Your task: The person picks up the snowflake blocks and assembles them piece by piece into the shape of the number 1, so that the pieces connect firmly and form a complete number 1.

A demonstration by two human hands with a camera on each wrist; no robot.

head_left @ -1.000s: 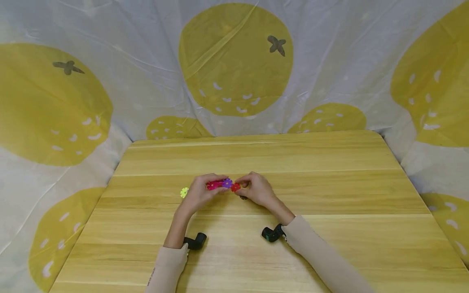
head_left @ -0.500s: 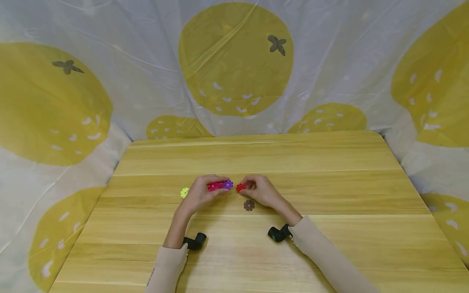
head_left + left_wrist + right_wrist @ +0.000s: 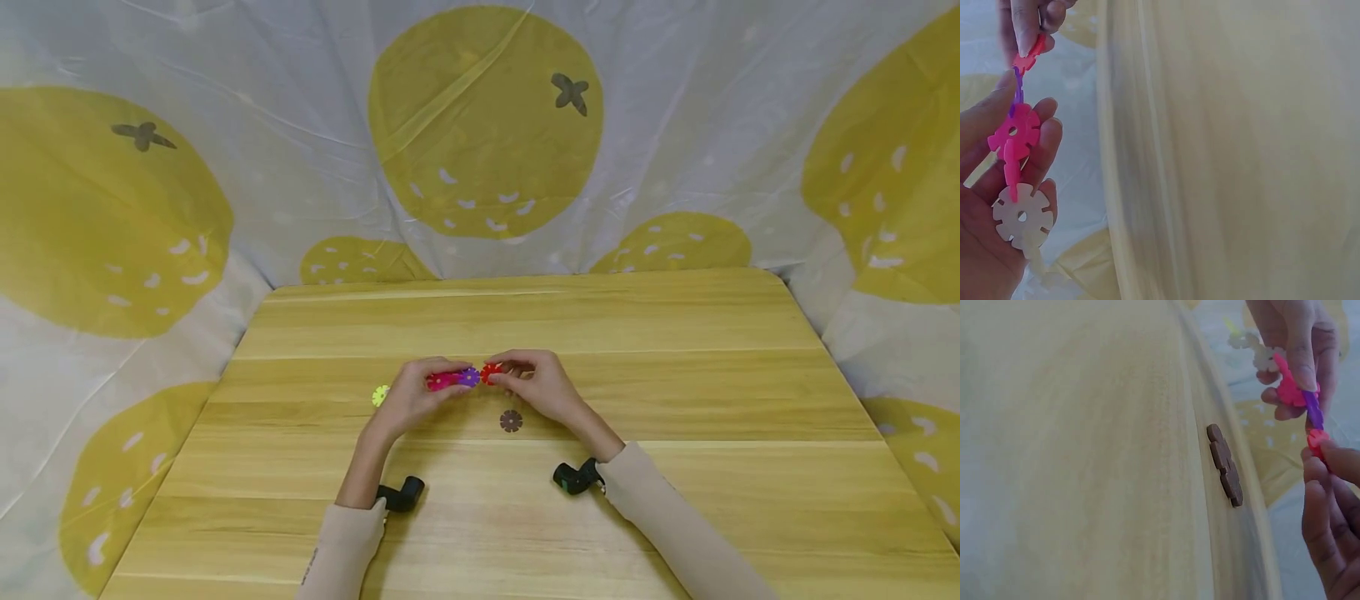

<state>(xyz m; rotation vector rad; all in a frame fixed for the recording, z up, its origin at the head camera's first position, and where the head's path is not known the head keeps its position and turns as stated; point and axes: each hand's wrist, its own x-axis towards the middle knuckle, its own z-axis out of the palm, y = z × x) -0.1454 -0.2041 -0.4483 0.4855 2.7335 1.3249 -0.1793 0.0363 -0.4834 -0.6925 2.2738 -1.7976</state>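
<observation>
My left hand holds a chain of slotted, flower-shaped plastic discs, gripping it near the purple disc. In the left wrist view, a pink disc, another pink one seen edge-on and a white disc follow along the palm. A yellow-green disc shows past the back of that hand. Thumb and fingers of my right hand pinch a red disc, its rim right at the purple disc's edge.
A brown slotted disc lies flat on the wooden table below the right hand. Black wrist cameras hang under both forearms. A curtain with a yellow fruit print hangs behind the table.
The right hand drew the red disc rightward off the purple one, uncovering the brown disc, then brought it back up against the purple edge. The left hand has barely moved.
</observation>
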